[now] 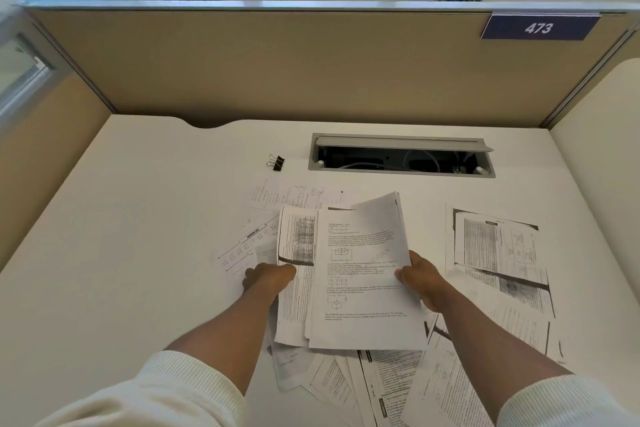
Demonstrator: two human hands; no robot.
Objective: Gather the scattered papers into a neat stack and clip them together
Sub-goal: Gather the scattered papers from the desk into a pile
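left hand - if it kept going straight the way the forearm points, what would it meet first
The left hand points up and right, away from the person. Straight on, it would first meet more of the sheets it grips, then likely the diagram page flat on the desk. The binder clip lies farther back; depth is unclear.

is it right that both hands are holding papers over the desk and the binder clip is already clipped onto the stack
Not quite. Both the left hand and the right hand do hold papers over the desk, but the binder clip is not on the stack. The head view shows it lying on its own on the desk, apart from the papers, left of the cable tray.
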